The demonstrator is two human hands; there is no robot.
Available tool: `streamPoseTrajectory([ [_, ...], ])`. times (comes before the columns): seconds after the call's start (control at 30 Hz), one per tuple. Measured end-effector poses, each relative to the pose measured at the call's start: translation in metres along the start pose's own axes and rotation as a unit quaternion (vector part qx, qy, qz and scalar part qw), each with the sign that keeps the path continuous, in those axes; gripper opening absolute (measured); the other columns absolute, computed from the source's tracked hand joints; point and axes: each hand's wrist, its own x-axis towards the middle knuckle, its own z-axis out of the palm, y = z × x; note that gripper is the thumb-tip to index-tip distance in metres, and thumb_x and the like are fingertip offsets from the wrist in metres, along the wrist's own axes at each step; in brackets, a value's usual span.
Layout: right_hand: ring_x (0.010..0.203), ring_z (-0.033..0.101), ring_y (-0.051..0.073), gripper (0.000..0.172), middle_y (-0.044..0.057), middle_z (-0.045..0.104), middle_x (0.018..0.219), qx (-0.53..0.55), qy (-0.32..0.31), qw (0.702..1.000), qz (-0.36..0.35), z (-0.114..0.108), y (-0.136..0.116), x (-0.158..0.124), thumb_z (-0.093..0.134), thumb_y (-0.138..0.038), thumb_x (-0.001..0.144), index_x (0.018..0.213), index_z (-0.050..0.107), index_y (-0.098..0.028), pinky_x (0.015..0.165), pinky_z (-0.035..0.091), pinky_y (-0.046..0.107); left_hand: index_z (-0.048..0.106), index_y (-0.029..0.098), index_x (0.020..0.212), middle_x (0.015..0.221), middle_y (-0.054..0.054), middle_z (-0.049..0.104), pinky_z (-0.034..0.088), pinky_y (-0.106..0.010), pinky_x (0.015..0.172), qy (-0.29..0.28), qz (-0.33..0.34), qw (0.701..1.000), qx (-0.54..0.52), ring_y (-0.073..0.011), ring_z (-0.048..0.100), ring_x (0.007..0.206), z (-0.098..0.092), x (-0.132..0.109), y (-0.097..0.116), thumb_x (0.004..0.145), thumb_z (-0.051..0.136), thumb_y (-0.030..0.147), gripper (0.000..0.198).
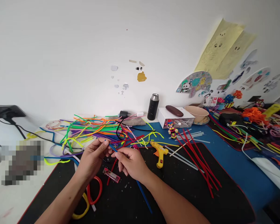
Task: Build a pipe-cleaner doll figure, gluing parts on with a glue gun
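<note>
Between my two hands, a blue pipe cleaner (113,148) is pinched above the black mat. My left hand (92,158) grips one end with thumb and forefinger. A short way along, my right hand (133,163) pinches it too. Below the right hand a blue length (144,196) slants toward me; whether it is the same piece I cannot tell. Under the hands lies a small red, clear-sided case or lighter (111,175), close to a red pipe cleaner (112,172). Scissors with red and yellow handles (98,190) lie partly hidden behind my left forearm.
A yellow glue gun (160,154) and several red pipe cleaners (199,163) lie to the right, near clear glue sticks (185,161). Behind are a pile of coloured pipe cleaners (93,132), a black thermos (152,108), a white drawer box (162,117) and a small figure (172,129).
</note>
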Motion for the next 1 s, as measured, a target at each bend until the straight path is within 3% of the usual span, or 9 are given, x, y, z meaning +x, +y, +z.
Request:
streamPoseTrajectory([
  [0.3, 0.040, 0.049, 0.008, 0.041, -0.005, 0.060, 0.061, -0.030, 0.025, 0.999, -0.029, -0.003, 0.000, 0.002, 0.060, -0.056, 0.097, 0.101, 0.072, -0.017, 0.042, 0.036, 0.020, 0.074, 0.016, 0.075, 0.063, -0.001, 0.066, 0.050, -0.020, 0.054, 0.016, 0.003, 0.999, -0.039, -0.0123, 0.060, 0.059, 0.006, -0.001, 0.010, 0.062, 0.097, 0.037, 0.034],
  [0.4, 0.049, 0.054, 0.010, 0.037, -0.003, 0.063, 0.064, -0.122, 0.063, 0.990, -0.044, -0.017, -0.005, -0.001, 0.059, -0.053, 0.098, 0.096, 0.073, -0.019, 0.049, 0.040, 0.021, 0.074, 0.016, 0.077, 0.065, 0.001, 0.067, 0.050, -0.018, 0.052, 0.054, 0.016, 0.996, -0.073, -0.0115, 0.061, 0.059, -0.003, 0.002, 0.015, 0.057, 0.099, 0.033, 0.036],
  [0.5, 0.057, 0.059, 0.013, 0.037, -0.002, 0.064, 0.062, -0.230, 0.126, 0.962, -0.072, -0.049, -0.013, -0.012, 0.056, -0.049, 0.101, 0.093, 0.075, -0.020, 0.060, 0.044, 0.023, 0.074, 0.016, 0.078, 0.064, 0.002, 0.066, 0.052, -0.018, 0.052, 0.077, 0.022, 0.993, -0.091, -0.0110, 0.061, 0.058, -0.009, 0.003, 0.018, 0.057, 0.099, 0.031, 0.036],
  [0.6, 0.056, 0.058, 0.015, 0.041, -0.002, 0.062, 0.058, -0.318, 0.213, 0.923, -0.036, -0.100, -0.018, -0.025, 0.054, -0.052, 0.099, 0.088, 0.074, -0.020, 0.058, 0.043, 0.025, 0.074, 0.016, 0.077, 0.063, 0.002, 0.065, 0.051, -0.017, 0.050, 0.082, 0.011, 0.992, -0.094, -0.0106, 0.060, 0.057, -0.010, 0.003, 0.019, 0.056, 0.099, 0.031, 0.036],
  [0.8, 0.065, 0.064, 0.021, 0.049, 0.005, 0.071, 0.073, -0.404, 0.342, 0.848, 0.020, -0.200, -0.028, -0.044, 0.048, -0.056, 0.097, 0.104, 0.073, -0.015, 0.061, 0.044, 0.029, 0.070, 0.016, 0.072, 0.063, 0.001, 0.065, 0.050, -0.018, 0.049, 0.069, -0.009, 0.995, -0.066, -0.0120, 0.059, 0.057, -0.006, 0.000, 0.017, 0.056, 0.098, 0.033, 0.037],
  [0.9, 0.071, 0.067, 0.024, 0.046, 0.007, 0.073, 0.077, -0.466, 0.366, 0.803, 0.066, -0.224, -0.037, -0.046, 0.053, -0.055, 0.096, 0.110, 0.075, -0.017, 0.064, 0.043, 0.030, 0.070, 0.016, 0.072, 0.064, 0.002, 0.066, 0.050, -0.019, 0.049, 0.072, -0.017, 0.995, -0.060, -0.0121, 0.058, 0.058, -0.006, 0.000, 0.016, 0.058, 0.098, 0.033, 0.035],
  [1.0, 0.083, 0.070, 0.027, 0.045, 0.009, 0.076, 0.087, -0.528, 0.359, 0.762, 0.107, -0.231, -0.043, -0.041, 0.061, -0.056, 0.093, 0.116, 0.075, -0.019, 0.068, 0.043, 0.031, 0.073, 0.017, 0.075, 0.066, 0.002, 0.067, 0.051, -0.018, 0.051, 0.083, -0.022, 0.995, -0.060, -0.0119, 0.058, 0.059, -0.007, 0.000, 0.016, 0.054, 0.099, 0.030, 0.036],
])
